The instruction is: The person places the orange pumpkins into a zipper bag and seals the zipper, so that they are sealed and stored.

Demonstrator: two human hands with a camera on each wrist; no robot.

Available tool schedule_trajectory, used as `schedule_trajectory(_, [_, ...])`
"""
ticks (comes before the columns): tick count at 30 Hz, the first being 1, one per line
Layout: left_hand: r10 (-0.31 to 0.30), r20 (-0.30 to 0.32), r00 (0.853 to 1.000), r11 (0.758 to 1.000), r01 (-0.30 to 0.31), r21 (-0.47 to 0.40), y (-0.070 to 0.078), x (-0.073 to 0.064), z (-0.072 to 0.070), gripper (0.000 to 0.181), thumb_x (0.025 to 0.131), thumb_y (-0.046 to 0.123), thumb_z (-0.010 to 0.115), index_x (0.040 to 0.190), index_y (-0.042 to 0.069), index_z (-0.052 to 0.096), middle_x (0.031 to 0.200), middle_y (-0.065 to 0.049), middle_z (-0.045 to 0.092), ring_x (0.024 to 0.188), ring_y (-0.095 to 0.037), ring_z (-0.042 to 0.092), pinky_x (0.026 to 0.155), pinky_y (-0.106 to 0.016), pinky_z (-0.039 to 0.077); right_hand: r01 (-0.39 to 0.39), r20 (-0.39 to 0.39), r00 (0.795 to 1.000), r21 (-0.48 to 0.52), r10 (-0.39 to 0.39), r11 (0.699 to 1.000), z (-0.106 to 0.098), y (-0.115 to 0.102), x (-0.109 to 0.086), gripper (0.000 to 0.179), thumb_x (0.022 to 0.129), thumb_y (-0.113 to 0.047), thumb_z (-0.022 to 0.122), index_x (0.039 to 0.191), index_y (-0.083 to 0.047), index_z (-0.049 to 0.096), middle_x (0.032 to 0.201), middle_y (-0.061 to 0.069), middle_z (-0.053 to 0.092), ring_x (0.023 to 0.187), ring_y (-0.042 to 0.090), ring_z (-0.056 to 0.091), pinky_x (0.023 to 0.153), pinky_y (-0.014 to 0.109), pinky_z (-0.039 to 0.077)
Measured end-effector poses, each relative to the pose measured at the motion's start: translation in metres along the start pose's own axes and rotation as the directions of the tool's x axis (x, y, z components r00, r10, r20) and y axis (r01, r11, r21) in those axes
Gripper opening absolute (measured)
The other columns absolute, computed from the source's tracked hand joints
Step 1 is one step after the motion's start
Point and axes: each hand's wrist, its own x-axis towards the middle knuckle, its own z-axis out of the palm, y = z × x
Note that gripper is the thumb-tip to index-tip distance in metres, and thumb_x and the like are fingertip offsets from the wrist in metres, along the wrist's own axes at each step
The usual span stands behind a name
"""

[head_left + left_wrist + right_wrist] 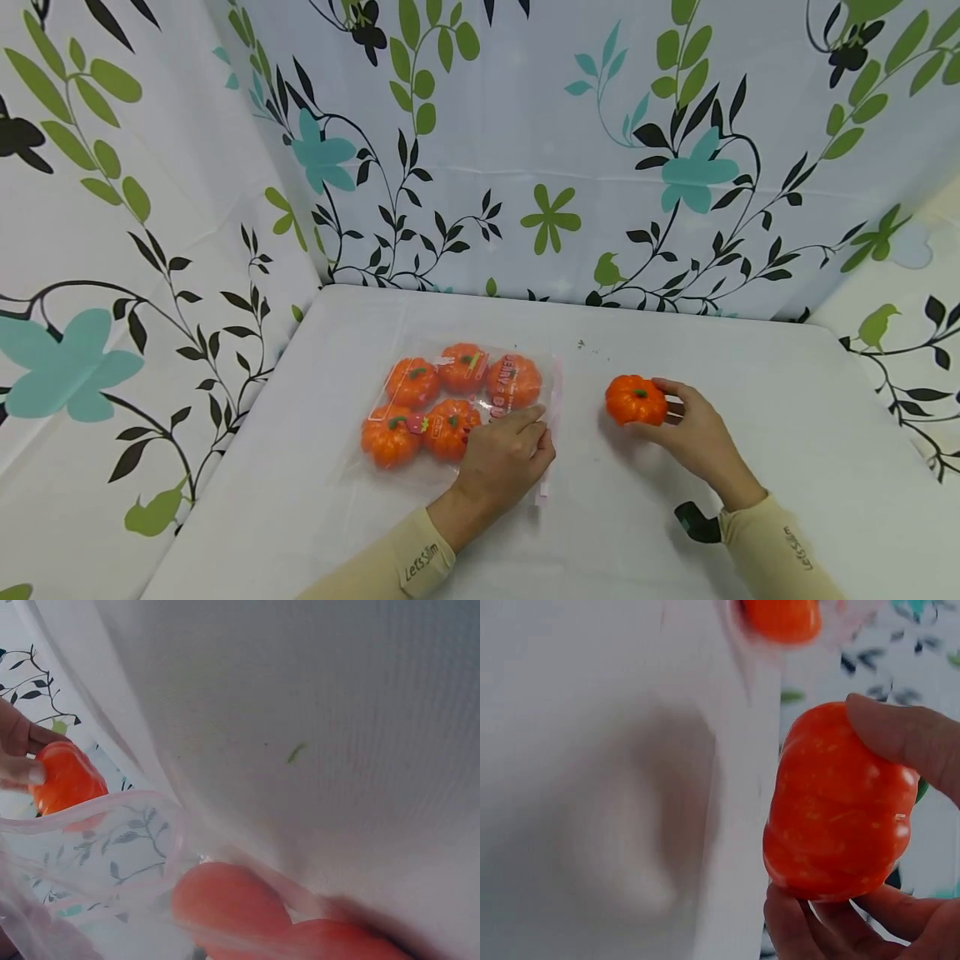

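Note:
A clear zip bag (556,387) with pink print and a pink-edged mouth lies flat on the table, with several small orange pumpkins (390,437) inside. My left hand (504,457) is over its right part, fingers curled at the plastic near the mouth and gripping it. In the left wrist view the bag's pink rim (142,796) stands lifted. To the right of the bag, my right hand (705,437) holds one loose orange pumpkin (628,404) with a green stem, thumb on one side and fingers on the other. Its shadow falls on the table below.
The white table (360,533) reaches back to a leaf-and-flower patterned curtain (487,167), which also hangs at both sides. A small black device (697,523) sits at the right wrist. Tiny dark marks (583,344) show on the tabletop behind the bag.

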Motion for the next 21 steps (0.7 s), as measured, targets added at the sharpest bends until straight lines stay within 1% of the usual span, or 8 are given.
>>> schedule_trajectory(2, [0.005,-0.011,1.000,1.000,-0.005,0.007,0.000,0.000,0.000,0.013,0.077,0.012,0.082,0.087,0.005,0.080,0.100,-0.008,0.077,0.092,-0.019,0.075,0.079,-0.033,0.059,0.054,0.016,0.998,0.028,-0.055,0.998,0.013,-0.012,-0.005,0.086,0.083,-0.040,0.083,0.148,-0.001,0.043,0.146,0.025,0.046,0.121,0.046,0.058,0.092,0.053,0.055])
schedule_trajectory(4, [0.010,-0.012,1.000,1.000,-0.009,0.013,0.000,0.000,-0.001,0.013,0.078,0.013,0.082,0.087,0.004,0.080,0.101,-0.008,0.077,0.092,-0.020,0.075,0.080,-0.033,0.059,0.089,0.033,0.995,0.061,-0.091,0.994,0.027,-0.023,-0.009,0.085,0.080,-0.041,0.085,0.146,-0.005,0.047,0.145,0.022,0.048,0.118,0.043,0.060,0.091,0.051,0.056])
schedule_trajectory(8, [0.006,0.003,1.000,1.000,-0.006,0.015,-0.001,0.000,-0.003,0.015,0.079,0.014,0.083,0.089,0.004,0.080,0.103,-0.009,0.076,0.095,-0.020,0.074,0.081,-0.032,0.058,0.125,0.072,0.988,0.148,-0.136,0.981,0.048,-0.037,-0.012,0.081,0.077,-0.038,0.088,0.143,-0.008,0.052,0.144,0.017,0.052,0.114,0.036,0.064,0.091,0.049,0.056])
schedule_trajectory(11, [0.012,-0.003,1.000,1.000,-0.012,0.013,-0.002,0.000,-0.003,0.014,0.079,0.013,0.082,0.089,0.003,0.080,0.103,-0.009,0.076,0.096,-0.020,0.074,0.081,-0.032,0.058,0.146,0.093,0.982,0.190,-0.166,0.971,0.060,-0.044,-0.011,0.078,0.077,-0.035,0.088,0.142,-0.007,0.054,0.142,0.015,0.054,0.112,0.034,0.065,0.092,0.049,0.056])
schedule_trajectory(16, [0.024,-0.024,0.999,1.000,-0.023,0.014,-0.002,-0.001,-0.004,0.012,0.079,0.012,0.080,0.088,0.005,0.079,0.102,-0.008,0.077,0.094,-0.020,0.075,0.081,-0.032,0.058,0.149,0.134,0.975,0.192,-0.176,0.970,0.075,-0.052,-0.010,0.078,0.078,-0.035,0.088,0.141,-0.005,0.055,0.139,0.013,0.057,0.113,0.032,0.065,0.093,0.047,0.056])
schedule_trajectory(21, [0.032,-0.025,0.999,0.999,-0.031,0.014,-0.002,-0.001,-0.006,0.013,0.080,0.013,0.079,0.090,0.004,0.079,0.102,-0.008,0.076,0.095,-0.021,0.074,0.082,-0.033,0.058,0.146,0.169,0.969,0.195,-0.180,0.970,0.086,-0.058,-0.009,0.075,0.077,-0.033,0.088,0.138,-0.003,0.056,0.136,0.011,0.059,0.115,0.031,0.064,0.095,0.047,0.055])
